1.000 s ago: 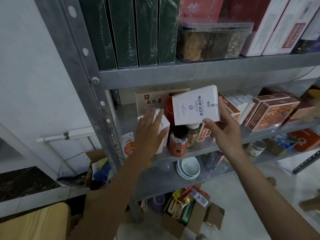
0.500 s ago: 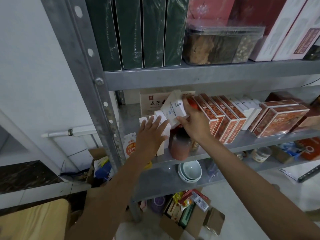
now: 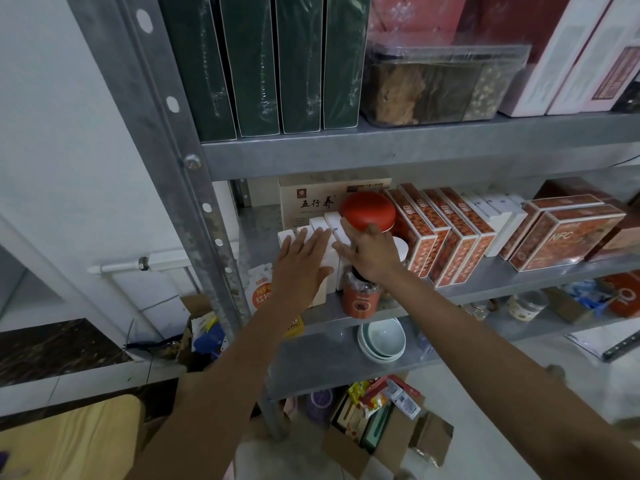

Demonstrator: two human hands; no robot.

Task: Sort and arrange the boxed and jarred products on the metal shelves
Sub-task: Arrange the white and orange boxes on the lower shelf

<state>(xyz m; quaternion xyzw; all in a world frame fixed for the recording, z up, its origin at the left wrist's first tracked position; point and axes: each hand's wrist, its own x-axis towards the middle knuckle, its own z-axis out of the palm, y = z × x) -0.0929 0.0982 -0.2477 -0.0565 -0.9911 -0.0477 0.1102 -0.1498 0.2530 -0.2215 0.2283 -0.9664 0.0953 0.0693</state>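
Head view: the white box [image 3: 333,218] that the right hand [image 3: 372,252] held tilted in the air half a second ago now stands upright on the middle shelf [image 3: 259,230], last in a row of white boxes [image 3: 317,224]. The left hand [image 3: 301,261] lies flat on the row, fingers spread. The right fingers touch the box; whether they pinch it is unclear. A red-lidded jar [image 3: 369,209] stands just beside it. Bare shelf lies left, toward the post [image 3: 194,202].
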